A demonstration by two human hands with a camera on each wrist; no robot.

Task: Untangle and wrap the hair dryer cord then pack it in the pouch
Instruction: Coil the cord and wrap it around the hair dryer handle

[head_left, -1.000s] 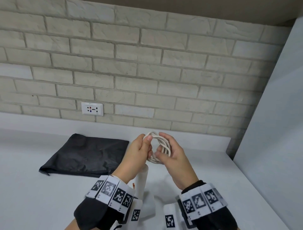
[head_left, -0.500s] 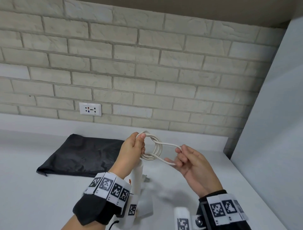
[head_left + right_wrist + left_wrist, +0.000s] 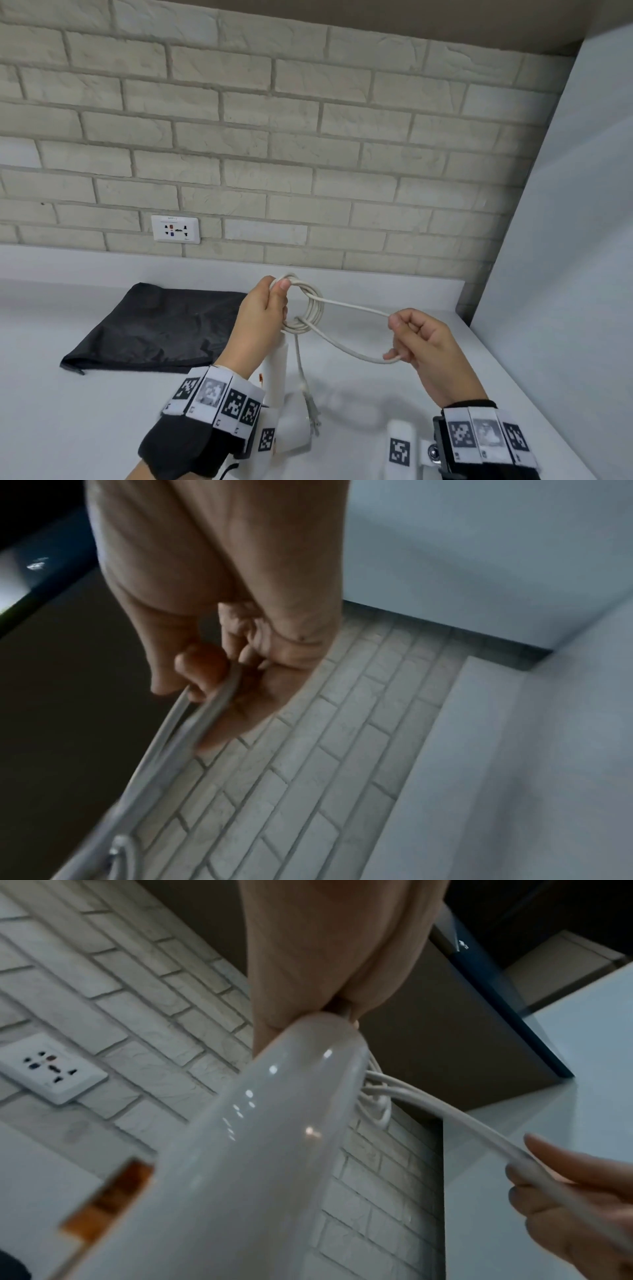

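Observation:
My left hand [image 3: 270, 301] grips a small coil of the white cord [image 3: 310, 308] above the counter, thumb pressed on top of the loops. The white hair dryer [image 3: 277, 377] hangs below that hand, its handle [image 3: 257, 1137] filling the left wrist view. My right hand [image 3: 404, 339] holds one long loop of the cord [image 3: 346, 346] drawn out to the right, its fingers curled round the strand [image 3: 219, 693]. The plug [image 3: 313, 414] dangles beside the dryer body. The black pouch [image 3: 161, 325] lies flat on the counter to the left.
A white counter [image 3: 85, 411] runs along a brick wall [image 3: 308, 154] with a socket [image 3: 175, 229] above the pouch. A tall pale panel [image 3: 565, 274] closes off the right side.
My right hand has moved away to the right and pulled one loop out of the coil. The left hand has kept hold of the coil. The view has tilted down a little.

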